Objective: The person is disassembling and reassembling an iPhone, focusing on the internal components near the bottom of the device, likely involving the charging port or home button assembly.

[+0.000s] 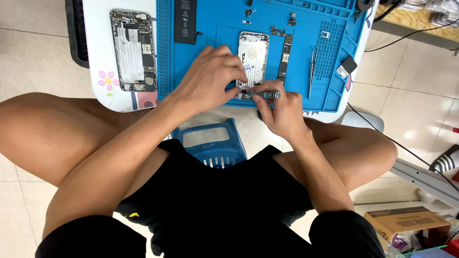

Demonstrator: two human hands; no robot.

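Seen from the head camera, the left hand [210, 76] steadies a stripped phone shell [253, 59] on the blue mat [215, 33], while the right hand [282, 112] closes its grip on a screwdriver [267, 95] at the shell's lower edge. Battery [185, 21], board [285, 59] and tweezers [312, 71] lie removed alongside; a second opened phone [133, 50] waits on the bench [98, 52].

One head-worn camera looks steeply down, close over the blue mat [210, 52].
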